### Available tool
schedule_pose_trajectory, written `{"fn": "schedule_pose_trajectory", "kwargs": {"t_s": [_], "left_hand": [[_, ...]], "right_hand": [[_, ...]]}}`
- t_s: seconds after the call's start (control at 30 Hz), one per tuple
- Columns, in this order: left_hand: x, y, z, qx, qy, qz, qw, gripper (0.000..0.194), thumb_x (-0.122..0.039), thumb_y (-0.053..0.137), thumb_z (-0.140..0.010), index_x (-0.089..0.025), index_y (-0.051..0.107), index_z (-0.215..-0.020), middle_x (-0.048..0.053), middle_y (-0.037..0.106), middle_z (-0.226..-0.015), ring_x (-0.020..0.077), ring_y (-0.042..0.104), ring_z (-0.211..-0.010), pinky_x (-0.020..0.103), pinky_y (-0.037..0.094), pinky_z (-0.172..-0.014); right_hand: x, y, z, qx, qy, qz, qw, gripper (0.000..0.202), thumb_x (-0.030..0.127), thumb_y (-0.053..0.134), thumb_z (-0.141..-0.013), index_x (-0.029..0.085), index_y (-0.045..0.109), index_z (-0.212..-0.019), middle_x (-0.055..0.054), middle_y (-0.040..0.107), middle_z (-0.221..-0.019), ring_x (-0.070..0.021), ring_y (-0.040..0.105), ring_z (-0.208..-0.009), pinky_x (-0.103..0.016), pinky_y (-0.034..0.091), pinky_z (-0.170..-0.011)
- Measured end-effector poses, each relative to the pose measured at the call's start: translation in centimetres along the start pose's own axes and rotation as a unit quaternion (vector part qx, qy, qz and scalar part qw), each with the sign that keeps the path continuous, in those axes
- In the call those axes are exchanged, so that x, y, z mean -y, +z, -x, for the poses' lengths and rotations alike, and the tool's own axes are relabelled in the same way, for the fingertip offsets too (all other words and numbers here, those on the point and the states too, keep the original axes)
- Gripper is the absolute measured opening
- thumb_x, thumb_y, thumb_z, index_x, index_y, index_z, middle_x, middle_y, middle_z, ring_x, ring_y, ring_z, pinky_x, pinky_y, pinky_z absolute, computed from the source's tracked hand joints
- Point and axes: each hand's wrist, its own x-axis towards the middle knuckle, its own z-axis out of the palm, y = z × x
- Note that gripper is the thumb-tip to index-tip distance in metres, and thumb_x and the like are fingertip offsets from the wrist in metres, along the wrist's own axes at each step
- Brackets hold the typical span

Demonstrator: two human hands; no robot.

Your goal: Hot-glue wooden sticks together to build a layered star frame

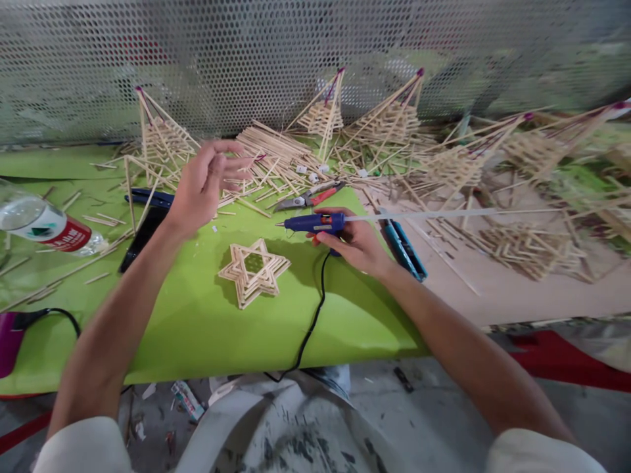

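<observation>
My right hand (357,246) is wrapped round a blue hot glue gun (315,223), its metal tip pointing left and a long pale glue stick (438,213) running out of its back. My left hand (207,180) hovers over the left part of the table, fingers apart and slightly blurred, with nothing seen in it. Between and below the hands, a star of layered wooden sticks (255,270) lies flat on the green table cover (197,335). Pliers with a red handle (310,197) lie just beyond the glue gun.
A pile of loose sticks (276,148) lies at the back, beside several stick structures with purple tips. A plastic bottle (49,226) lies at the left near a dark phone (145,236). A teal tool (401,246) is right of the glue gun, whose black cord (315,315) crosses the front edge.
</observation>
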Motion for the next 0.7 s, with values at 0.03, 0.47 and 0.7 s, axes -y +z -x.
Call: {"fn": "schedule_pose_trajectory", "kwargs": {"t_s": [0.03,0.47,0.7], "left_hand": [[-0.1,-0.1,0.0,-0.011,0.011,0.0,1.0,0.044,-0.059,0.054,-0.108,-0.025,0.067,-0.132,0.012,0.068,-0.149,0.0319,0.074,-0.126,0.045,0.068,-0.095],[-2.2,1.9,0.4,-0.038,0.021,0.029,0.999,0.058,-0.074,0.056,-0.102,-0.023,0.079,-0.088,0.004,0.078,-0.073,0.0142,0.074,-0.06,0.028,0.062,-0.055],[-2.2,1.2,0.2,-0.045,0.043,0.022,0.998,0.043,-0.069,0.067,-0.1,-0.027,0.077,-0.1,-0.003,0.079,-0.081,0.0103,0.071,-0.062,0.029,0.06,-0.057]], "right_hand": [[0.0,0.0,0.0,0.002,0.008,-0.014,1.0,0.062,0.063,0.083,-0.085,0.023,0.066,-0.13,-0.008,0.08,-0.106,-0.0246,0.079,-0.087,-0.043,0.066,-0.091],[0.8,-0.6,-0.1,0.039,0.075,-0.176,0.981,0.046,0.041,0.087,-0.072,0.021,0.069,-0.109,-0.014,0.081,-0.116,-0.0281,0.079,-0.095,-0.043,0.065,-0.082],[0.8,-0.7,-0.2,0.052,0.058,-0.201,0.976,0.081,0.028,0.09,-0.064,0.034,0.05,-0.134,-0.006,0.078,-0.129,-0.0269,0.076,-0.114,-0.048,0.061,-0.101]]}}
